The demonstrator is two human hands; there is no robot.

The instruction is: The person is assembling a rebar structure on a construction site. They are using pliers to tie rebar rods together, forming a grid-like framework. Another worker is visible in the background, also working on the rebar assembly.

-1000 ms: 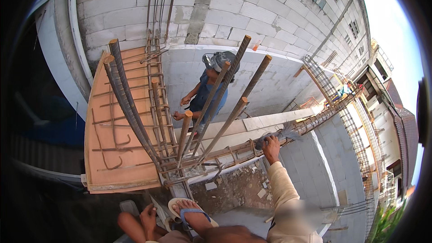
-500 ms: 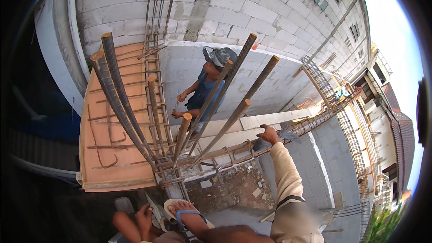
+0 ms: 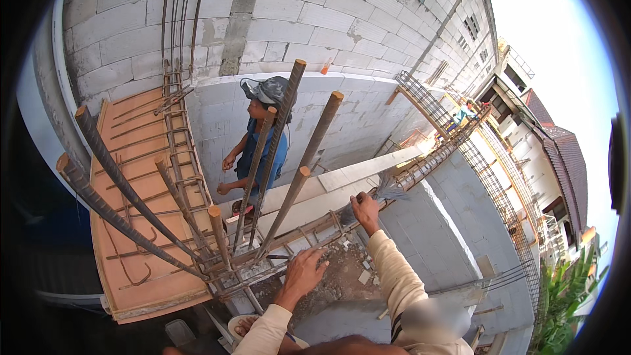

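My right hand (image 3: 366, 212) is closed on a dark, thin plastic bag (image 3: 392, 190) lying along the rebar beam cage (image 3: 299, 242). Part of the bag is under the hand, and its contents cannot be made out. My left hand (image 3: 303, 276) is held over the near side of the cage, fingers apart and nothing in them. Just left of its fingertips, a small dark piece (image 3: 277, 257) rests on the bars. Thick upright rebars (image 3: 289, 85) rise from the corner where the cage meets the orange formwork panel (image 3: 121, 276).
A person in blue (image 3: 263, 151) stands beyond the uprights, beside a pale plank (image 3: 371, 169). Below the cage, rubble (image 3: 363, 277) covers the ground. A block wall (image 3: 315, 13) stands behind; more cages (image 3: 496, 187) run to the right. My sandalled foot (image 3: 242, 324) is at the bottom.
My left hand has come up from beside my leg and over toward the beam cage. My right hand stays at the plastic bag. The view has shifted to the right.
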